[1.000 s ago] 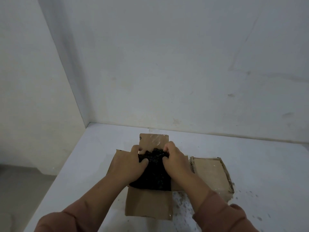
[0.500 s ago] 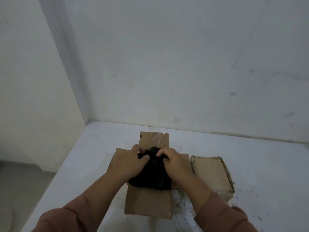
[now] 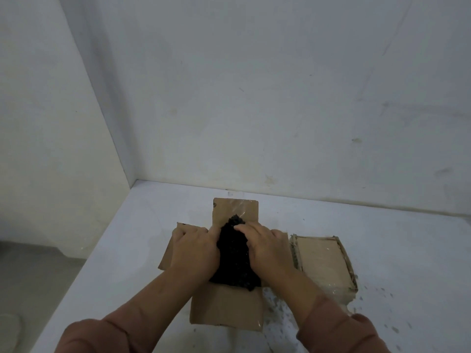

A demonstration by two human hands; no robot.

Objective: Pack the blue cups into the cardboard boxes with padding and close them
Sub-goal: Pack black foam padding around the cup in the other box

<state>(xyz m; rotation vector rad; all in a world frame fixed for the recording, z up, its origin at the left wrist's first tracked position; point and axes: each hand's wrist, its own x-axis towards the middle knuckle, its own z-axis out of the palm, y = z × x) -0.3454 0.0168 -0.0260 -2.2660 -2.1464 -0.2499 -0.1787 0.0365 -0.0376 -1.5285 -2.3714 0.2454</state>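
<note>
L hand (image 3: pixel 193 248) & R hand (image 3: pixel 267 248) squash padding (image 3: pixel 234 266) between them into box (image 3: pixel 237 208); R fingers flat, L grip unclear. Next, probably: flaps (image 3: pixel 226 309) shut.

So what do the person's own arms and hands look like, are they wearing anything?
The left hand and right hand are bare: no gloves, and no ring or watch shows. The left sleeve and right sleeve are plain reddish-brown fabric with no markings, and they leave the forearms uncovered.
</note>
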